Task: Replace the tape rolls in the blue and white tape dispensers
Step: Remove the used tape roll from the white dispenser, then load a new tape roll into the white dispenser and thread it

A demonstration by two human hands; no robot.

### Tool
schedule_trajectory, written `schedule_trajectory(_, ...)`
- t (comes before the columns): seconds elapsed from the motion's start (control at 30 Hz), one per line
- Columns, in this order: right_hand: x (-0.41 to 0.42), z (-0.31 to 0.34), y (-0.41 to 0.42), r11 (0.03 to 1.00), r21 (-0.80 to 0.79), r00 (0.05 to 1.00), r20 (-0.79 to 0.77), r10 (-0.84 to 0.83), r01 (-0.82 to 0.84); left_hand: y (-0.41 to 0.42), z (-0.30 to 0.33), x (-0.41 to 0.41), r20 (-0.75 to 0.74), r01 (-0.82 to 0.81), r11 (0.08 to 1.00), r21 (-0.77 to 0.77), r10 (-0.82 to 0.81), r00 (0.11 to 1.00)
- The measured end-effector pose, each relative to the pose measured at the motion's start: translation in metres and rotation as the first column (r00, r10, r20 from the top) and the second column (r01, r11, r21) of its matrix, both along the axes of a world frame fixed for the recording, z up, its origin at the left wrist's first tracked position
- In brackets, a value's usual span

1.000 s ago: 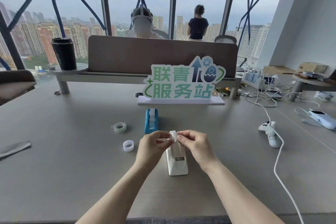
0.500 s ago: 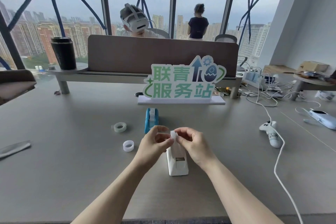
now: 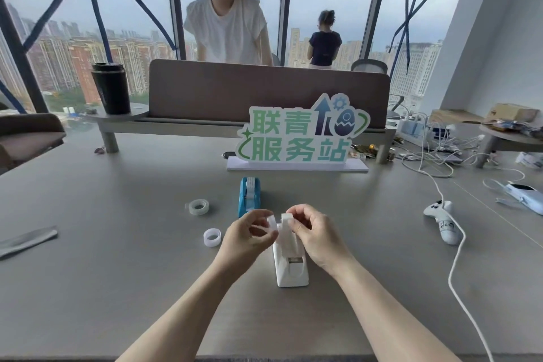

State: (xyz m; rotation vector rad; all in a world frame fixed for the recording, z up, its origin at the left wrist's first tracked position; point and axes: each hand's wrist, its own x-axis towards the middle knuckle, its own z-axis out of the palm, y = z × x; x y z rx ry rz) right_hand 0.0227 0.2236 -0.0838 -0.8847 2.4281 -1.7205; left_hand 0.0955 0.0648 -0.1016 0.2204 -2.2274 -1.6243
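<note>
A white tape dispenser (image 3: 291,266) stands on the grey table in front of me. My left hand (image 3: 248,236) pinches a small white tape roll (image 3: 271,222) just left of the dispenser's top. My right hand (image 3: 313,233) grips the dispenser's upper end, where a second white piece (image 3: 286,218) shows between its fingertips. Behind my hands stands the blue tape dispenser (image 3: 249,195) with a roll in it. A clear tape roll (image 3: 199,206) and a white roll (image 3: 212,237) lie loose on the table to the left.
A green-lettered sign (image 3: 302,138) stands behind the blue dispenser. A white game controller (image 3: 443,220) and its cable lie at right, with tangled cables beyond. A black cup (image 3: 111,88) sits on a shelf at back left. A person in white stands behind the divider.
My left hand has drawn the white roll a little to the left, away from my right hand. The person behind the divider has stood up.
</note>
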Motion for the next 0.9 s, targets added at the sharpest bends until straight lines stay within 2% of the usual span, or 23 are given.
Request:
schedule_trajectory(0.17,0.008,0.011,-0.028,0.999,0.040,0.998,-0.060,0.013,-0.010,-0.040,-0.002,0.020,-0.008,-0.311,0.934,-0.173,0.315,0.949)
schedule_trajectory(0.27,0.011,0.012,-0.054,0.990,0.133,0.988,-0.145,0.058,-0.039,-0.070,-0.006,0.034,0.092,-0.391,0.869,-0.303,0.435,0.896)
schedule_trajectory(0.4,0.017,0.009,-0.079,0.964,0.266,0.975,-0.212,0.073,-0.014,-0.094,-0.016,0.047,0.226,-0.353,0.830,-0.432,0.478,0.849)
schedule_trajectory(0.57,0.022,0.005,-0.094,0.941,0.339,0.975,-0.211,0.068,0.008,-0.099,-0.017,0.047,0.278,-0.285,0.758,-0.586,0.519,0.809)
schedule_trajectory(0.67,0.020,0.003,-0.096,0.929,0.369,0.978,-0.198,0.060,0.018,-0.104,-0.013,0.045,0.309,-0.265,0.800,-0.538,0.480,0.821)
schedule_trajectory(0.77,0.016,0.005,-0.094,0.935,0.352,0.979,-0.200,0.043,0.031,-0.115,-0.009,0.034,0.240,-0.313,0.815,-0.487,0.469,0.850)
schedule_trajectory(0.9,0.010,0.008,-0.091,0.943,0.332,0.983,-0.179,0.044,0.018,-0.123,-0.003,0.006,0.184,-0.298,0.745,-0.596,0.488,0.853)
